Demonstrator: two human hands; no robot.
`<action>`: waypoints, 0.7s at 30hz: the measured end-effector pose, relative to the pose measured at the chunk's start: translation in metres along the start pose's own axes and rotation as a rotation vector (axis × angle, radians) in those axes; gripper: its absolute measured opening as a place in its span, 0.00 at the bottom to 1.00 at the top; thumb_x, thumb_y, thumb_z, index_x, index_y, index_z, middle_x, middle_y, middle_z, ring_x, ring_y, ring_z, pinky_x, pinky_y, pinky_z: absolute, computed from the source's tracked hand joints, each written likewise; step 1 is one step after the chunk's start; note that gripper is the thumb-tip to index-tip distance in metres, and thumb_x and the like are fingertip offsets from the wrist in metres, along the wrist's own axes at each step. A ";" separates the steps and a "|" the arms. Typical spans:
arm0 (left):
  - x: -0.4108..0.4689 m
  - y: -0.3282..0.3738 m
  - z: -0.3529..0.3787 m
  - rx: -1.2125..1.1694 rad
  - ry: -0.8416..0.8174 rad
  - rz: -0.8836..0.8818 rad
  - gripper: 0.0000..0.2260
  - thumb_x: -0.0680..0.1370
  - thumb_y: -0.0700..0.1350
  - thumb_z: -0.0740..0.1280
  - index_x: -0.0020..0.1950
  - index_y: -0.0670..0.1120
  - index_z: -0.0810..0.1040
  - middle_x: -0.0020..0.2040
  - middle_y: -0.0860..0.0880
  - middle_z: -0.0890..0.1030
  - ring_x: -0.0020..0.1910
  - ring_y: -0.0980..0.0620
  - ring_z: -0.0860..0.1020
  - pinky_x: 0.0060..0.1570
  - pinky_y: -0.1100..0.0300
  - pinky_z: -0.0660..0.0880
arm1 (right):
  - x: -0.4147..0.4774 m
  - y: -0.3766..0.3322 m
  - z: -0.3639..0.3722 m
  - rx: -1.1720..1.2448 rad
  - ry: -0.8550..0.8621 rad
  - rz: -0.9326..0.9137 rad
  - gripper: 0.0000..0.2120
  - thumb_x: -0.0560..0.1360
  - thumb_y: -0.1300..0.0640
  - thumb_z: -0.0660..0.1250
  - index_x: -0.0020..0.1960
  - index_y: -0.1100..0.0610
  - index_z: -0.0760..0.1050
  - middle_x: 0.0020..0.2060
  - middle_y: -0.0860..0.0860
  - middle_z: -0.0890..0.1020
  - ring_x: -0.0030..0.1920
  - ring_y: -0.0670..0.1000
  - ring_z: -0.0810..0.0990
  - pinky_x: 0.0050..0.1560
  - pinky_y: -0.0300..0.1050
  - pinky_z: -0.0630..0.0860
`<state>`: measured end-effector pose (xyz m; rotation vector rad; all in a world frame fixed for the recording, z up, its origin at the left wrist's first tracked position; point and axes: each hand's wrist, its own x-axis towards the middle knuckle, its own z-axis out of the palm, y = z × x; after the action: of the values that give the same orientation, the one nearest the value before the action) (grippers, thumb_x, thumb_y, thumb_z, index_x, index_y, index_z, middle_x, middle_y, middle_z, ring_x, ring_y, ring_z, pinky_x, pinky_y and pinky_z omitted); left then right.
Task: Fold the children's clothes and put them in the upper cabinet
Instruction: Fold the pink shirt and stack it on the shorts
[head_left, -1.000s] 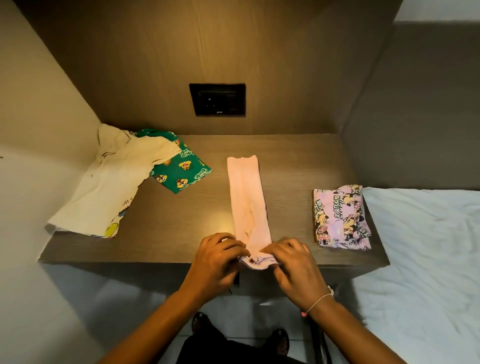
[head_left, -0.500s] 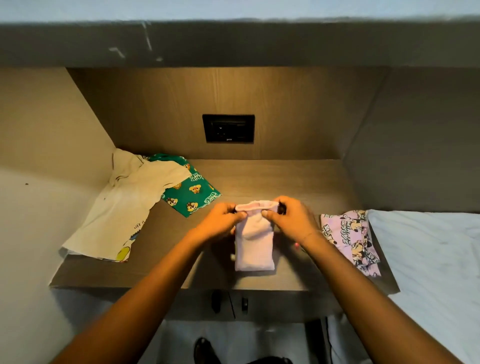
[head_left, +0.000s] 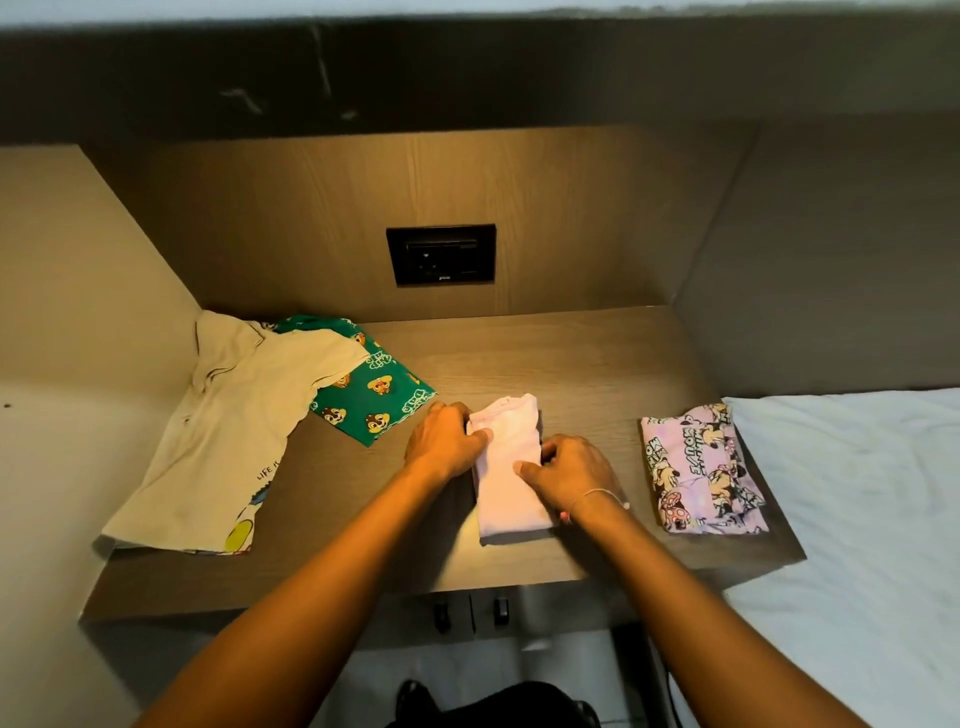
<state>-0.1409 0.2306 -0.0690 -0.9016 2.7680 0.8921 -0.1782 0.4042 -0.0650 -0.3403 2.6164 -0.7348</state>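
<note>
Pink garment (head_left: 506, 478) folded, narrow, both hands pressing its sides.

Wood-grain worktop (head_left: 519, 353) tucked into a niche, same brown panelling behind and on both sides. Black socket plate (head_left: 440, 254) set in the back panel (head_left: 571, 218). Dark overhang (head_left: 467, 73) up top, with scuffs. Warm light pooled mid-worktop. Bed (head_left: 857, 493) with white sheet butted up on the right. Pale floor (head_left: 467, 670) below.

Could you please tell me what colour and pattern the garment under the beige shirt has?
Green cotton garment with cartoon chipmunks and white lettering, seen in the head view.
</note>
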 end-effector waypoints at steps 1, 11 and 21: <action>0.001 0.002 0.000 -0.019 0.001 -0.011 0.14 0.75 0.52 0.70 0.58 0.48 0.78 0.54 0.47 0.79 0.50 0.48 0.78 0.50 0.52 0.78 | -0.001 -0.004 0.003 -0.010 0.012 0.009 0.16 0.70 0.41 0.70 0.52 0.50 0.80 0.48 0.50 0.83 0.48 0.52 0.80 0.49 0.52 0.80; -0.027 0.028 -0.008 -0.538 -0.008 0.076 0.06 0.76 0.45 0.70 0.49 0.53 0.75 0.45 0.48 0.83 0.46 0.47 0.81 0.48 0.46 0.80 | -0.039 0.010 -0.022 0.641 0.057 -0.021 0.10 0.73 0.59 0.71 0.51 0.57 0.73 0.44 0.52 0.82 0.46 0.55 0.80 0.46 0.50 0.78; -0.028 0.174 0.051 -0.854 -0.311 0.112 0.15 0.73 0.36 0.72 0.54 0.48 0.71 0.46 0.44 0.81 0.40 0.48 0.80 0.39 0.52 0.78 | -0.046 0.111 -0.140 0.491 0.364 0.122 0.23 0.72 0.52 0.73 0.62 0.44 0.66 0.57 0.49 0.77 0.53 0.52 0.77 0.54 0.54 0.78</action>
<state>-0.2209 0.3872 -0.0168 -0.5885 2.1505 2.0931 -0.2120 0.5742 -0.0019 0.1067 2.6224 -1.4641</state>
